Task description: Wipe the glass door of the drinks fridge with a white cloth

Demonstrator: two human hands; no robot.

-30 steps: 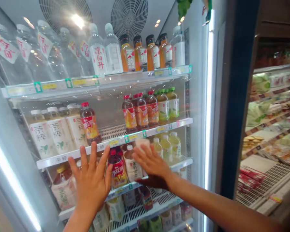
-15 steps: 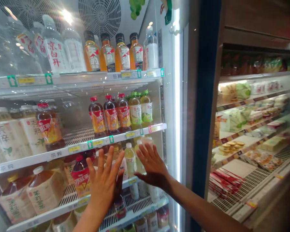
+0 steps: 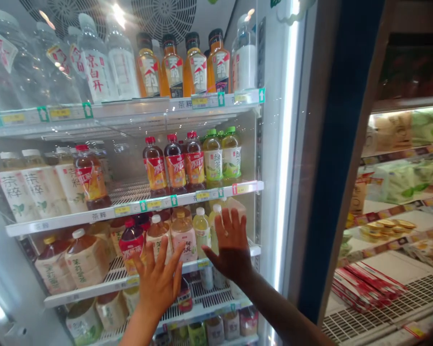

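Note:
Before a lit drinks fridge, my left hand [image 3: 161,283] is raised with its fingers spread, holding nothing. My right hand [image 3: 233,245] is up beside it, likewise open and bare. Reflections suggest glass in front of the bottles; whether my palms touch it I cannot tell. Near the left fingers are a red-capped iced tea bottle [image 3: 130,240] and a pink-labelled bottle [image 3: 184,235]. A pale yellow bottle [image 3: 201,228] stands just left of my right hand. Above, red-capped tea bottles [image 3: 154,166] and green-capped bottles [image 3: 231,156] line the middle shelf.
Clear water bottles [image 3: 94,62] and amber bottles [image 3: 195,67] fill the top shelf. At the right, a dark blue post [image 3: 341,158] separates the fridge from an open chiller, where flat red packs [image 3: 370,286] lie on a wire rack [image 3: 386,307].
The view has swung left and slightly down, so the fridge contents sit farther right and higher. My hands stay raised and spread, both a little lower relative to the shelves.

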